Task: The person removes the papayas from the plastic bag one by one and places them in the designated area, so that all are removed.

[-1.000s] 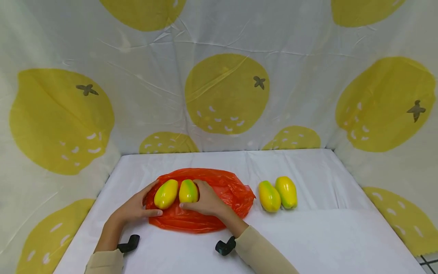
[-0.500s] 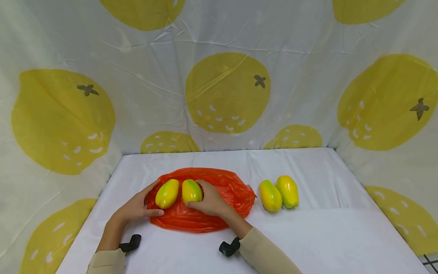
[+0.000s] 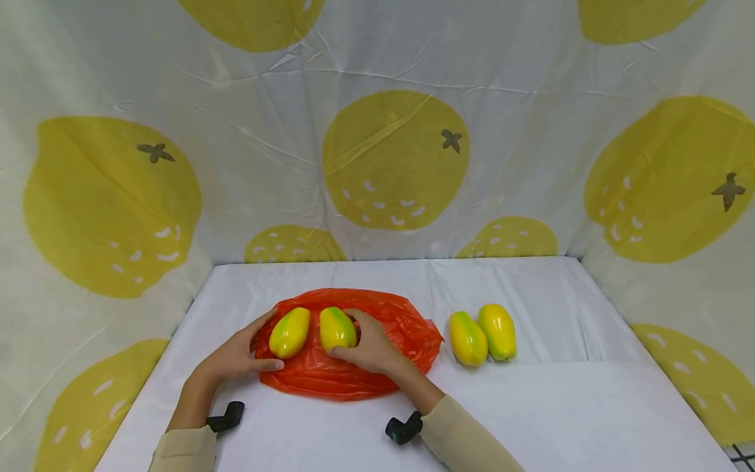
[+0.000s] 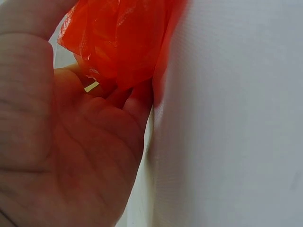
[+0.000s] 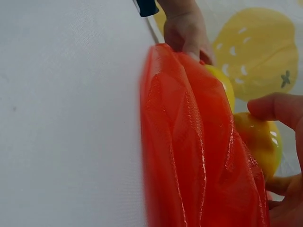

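Observation:
In the head view a red plastic bag (image 3: 377,308) lies spread on the table. Two yellow-green papayas are on it: a left papaya (image 3: 290,333) and a right papaya (image 3: 338,328), with a gap between them. My right hand (image 3: 371,344) grips the right papaya, thumb at the near side and fingers at the far side. My left hand (image 3: 238,354) holds the bag's left edge beside the left papaya. Seen from the left wrist, its fingers go behind the red plastic (image 4: 128,42), their tips hidden. The right wrist view shows my thumb on the papaya (image 5: 260,142).
Two more papayas, one nearer (image 3: 468,339) and one farther (image 3: 497,332), lie side by side right of the bag. White cloth covers the table (image 3: 566,406). A lemon-print curtain (image 3: 519,157) hangs along the back and both sides.
My right hand has shifted slightly right with its papaya, widening the gap to the left papaya. The left hand and the bag stay nearly in place.

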`<move>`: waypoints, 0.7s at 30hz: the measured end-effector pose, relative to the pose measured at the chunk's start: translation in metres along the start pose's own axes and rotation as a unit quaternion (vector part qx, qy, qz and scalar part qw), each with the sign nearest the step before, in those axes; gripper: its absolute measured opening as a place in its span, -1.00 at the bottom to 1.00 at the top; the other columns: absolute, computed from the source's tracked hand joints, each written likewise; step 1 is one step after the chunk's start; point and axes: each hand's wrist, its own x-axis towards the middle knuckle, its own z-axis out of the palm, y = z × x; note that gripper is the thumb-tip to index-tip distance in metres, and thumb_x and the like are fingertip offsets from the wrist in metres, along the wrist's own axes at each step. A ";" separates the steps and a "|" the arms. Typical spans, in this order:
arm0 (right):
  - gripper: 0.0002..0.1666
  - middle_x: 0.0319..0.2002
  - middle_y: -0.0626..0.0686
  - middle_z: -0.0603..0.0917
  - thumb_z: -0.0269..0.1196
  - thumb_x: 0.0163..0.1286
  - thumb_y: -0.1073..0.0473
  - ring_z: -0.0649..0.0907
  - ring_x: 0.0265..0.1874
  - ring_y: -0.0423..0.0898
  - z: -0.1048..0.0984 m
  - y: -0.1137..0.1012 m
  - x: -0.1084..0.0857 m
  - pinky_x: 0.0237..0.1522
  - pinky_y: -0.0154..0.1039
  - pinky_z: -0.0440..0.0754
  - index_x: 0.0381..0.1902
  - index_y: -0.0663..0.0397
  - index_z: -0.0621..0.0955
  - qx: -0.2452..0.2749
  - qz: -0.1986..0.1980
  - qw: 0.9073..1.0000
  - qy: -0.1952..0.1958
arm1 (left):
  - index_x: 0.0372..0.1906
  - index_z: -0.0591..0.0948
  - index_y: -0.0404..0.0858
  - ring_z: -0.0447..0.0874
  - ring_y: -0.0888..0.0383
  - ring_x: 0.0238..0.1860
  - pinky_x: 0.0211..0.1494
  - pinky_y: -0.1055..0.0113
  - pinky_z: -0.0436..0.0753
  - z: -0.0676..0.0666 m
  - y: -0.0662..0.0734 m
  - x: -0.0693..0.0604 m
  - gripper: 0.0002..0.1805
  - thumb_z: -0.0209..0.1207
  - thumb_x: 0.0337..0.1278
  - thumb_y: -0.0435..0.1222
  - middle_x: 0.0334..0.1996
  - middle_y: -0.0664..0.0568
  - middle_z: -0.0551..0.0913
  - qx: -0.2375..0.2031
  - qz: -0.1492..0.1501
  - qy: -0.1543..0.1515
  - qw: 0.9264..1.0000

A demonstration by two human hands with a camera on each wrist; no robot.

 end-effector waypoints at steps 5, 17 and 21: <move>-0.04 0.17 -0.07 0.57 0.53 0.11 -0.19 0.58 0.06 -0.10 -0.006 0.002 -0.003 -0.04 -0.16 0.77 0.43 -0.18 0.40 0.010 -0.010 1.000 0.006 | 0.68 0.01 0.00 0.05 -0.36 0.59 0.40 -0.44 0.36 -0.001 0.000 0.000 0.31 0.54 -0.14 0.14 0.64 -0.21 0.11 -0.001 -0.003 -0.003 1.000; 0.01 0.24 -0.09 0.54 0.53 0.10 -0.28 0.56 0.10 -0.07 -0.030 0.000 -0.015 -0.05 -0.14 0.77 0.46 -0.23 0.38 0.006 -0.012 1.000 0.008 | 0.68 0.02 0.00 0.07 -0.36 0.58 0.40 -0.43 0.37 0.001 -0.004 0.000 0.29 0.52 -0.11 0.14 0.63 -0.21 0.12 -0.005 0.006 0.002 1.000; -0.01 0.24 -0.11 0.54 0.52 0.12 -0.25 0.57 0.09 -0.08 -0.039 0.000 -0.020 -0.05 -0.16 0.77 0.46 -0.23 0.38 0.005 -0.015 1.000 0.012 | 0.68 0.02 -0.03 0.08 -0.35 0.58 0.43 -0.45 0.32 0.002 -0.005 0.000 0.29 0.52 -0.10 0.14 0.63 -0.21 0.13 -0.007 0.014 0.004 1.000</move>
